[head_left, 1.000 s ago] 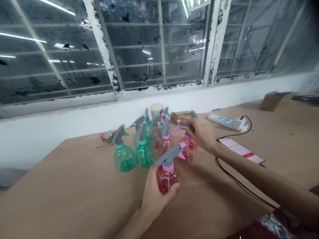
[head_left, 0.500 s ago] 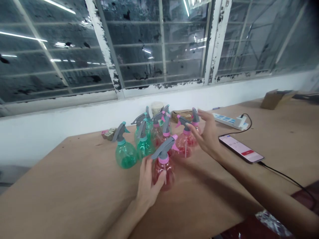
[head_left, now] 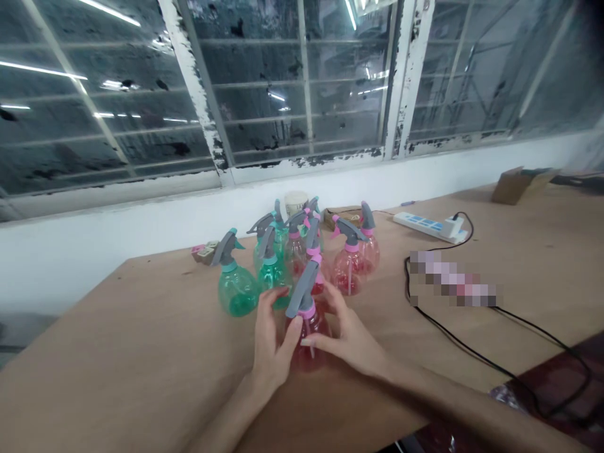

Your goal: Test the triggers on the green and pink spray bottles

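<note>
Centrally, a pink-collared red trigger spray bottle (head_left: pixel 307 309) is held between the half-curled left hand (head_left: pixel 270 352) and right hand (head_left: pixel 353 343); just behind, green spray bottles (head_left: pixel 237 292) and other red spray bottles (head_left: pixel 346 277) stand on the table (head_left: pixel 141 365).

The near red spray bottle (head_left: pixel 319 324) looks like clear, glossy plastic, its grey trigger head (head_left: pixel 302 290) smooth and matt; left of that red bottle, a green spray bottle (head_left: pixel 238 293) has the same see-through gloss. The tabletop (head_left: pixel 141 352) under the red bottle resembles smooth, dull wood. Beyond that bottle, the window frame (head_left: pixel 195 88) is rough with flaking paint; to the bottle's right, the power strip (head_left: pixel 419 225) is smooth plastic
</note>
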Tool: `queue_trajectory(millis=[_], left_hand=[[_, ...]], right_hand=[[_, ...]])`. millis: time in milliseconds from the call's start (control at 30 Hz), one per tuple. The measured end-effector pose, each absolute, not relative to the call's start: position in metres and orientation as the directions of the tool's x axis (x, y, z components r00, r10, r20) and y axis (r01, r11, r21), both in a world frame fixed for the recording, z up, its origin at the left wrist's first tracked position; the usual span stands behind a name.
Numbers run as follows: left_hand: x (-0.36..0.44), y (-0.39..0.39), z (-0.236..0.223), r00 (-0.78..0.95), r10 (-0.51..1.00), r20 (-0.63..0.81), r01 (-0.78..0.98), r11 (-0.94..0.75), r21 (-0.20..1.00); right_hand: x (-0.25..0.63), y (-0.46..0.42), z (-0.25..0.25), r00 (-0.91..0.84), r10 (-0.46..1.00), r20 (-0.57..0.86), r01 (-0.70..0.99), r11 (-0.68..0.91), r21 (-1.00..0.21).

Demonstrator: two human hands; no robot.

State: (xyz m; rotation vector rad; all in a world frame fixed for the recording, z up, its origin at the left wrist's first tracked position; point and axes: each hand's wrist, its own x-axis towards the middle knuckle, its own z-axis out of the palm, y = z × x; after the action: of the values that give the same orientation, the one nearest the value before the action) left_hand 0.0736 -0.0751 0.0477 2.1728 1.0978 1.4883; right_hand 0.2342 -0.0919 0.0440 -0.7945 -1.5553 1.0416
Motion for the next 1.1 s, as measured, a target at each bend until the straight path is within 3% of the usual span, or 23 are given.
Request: queue_trajectory(millis=[267, 533, 733, 967, 1100], left_hand=[[0.069, -0.07, 0.09, 0.269, 0.848, 0.457, 0.349, -0.528, 0.775], [0.069, -0.068, 0.109, 0.329, 0.854, 0.403, 0.16, -0.471, 0.867], [0.065, -0.062, 0.101, 0.359, 0.837, 0.413, 0.165, -0.493, 0.854], [0.061, -0.063, 0.095, 0.332, 0.857, 0.394, 0.263, -0.486, 0.834], [0.064, -0.066, 0.095, 0.242, 0.859, 0.451, 0.318, -0.509, 0.8]], right_hand=[[0.21, -0.09, 0.042, -0.414, 0.821, 0.393, 0.085, 0.465, -0.881], [0.206, -0.081, 0.052, -0.481, 0.743, 0.465, 0.114, 0.579, -0.807], [0.206, -0.077, 0.047, -0.52, 0.712, 0.472, 0.035, 0.57, -0.821], [0.224, -0.067, 0.024, -0.55, 0.738, 0.39, 0.27, 0.599, -0.754], [0.24, -0.06, 0.017, -0.531, 0.721, 0.445, 0.266, 0.641, -0.72]])
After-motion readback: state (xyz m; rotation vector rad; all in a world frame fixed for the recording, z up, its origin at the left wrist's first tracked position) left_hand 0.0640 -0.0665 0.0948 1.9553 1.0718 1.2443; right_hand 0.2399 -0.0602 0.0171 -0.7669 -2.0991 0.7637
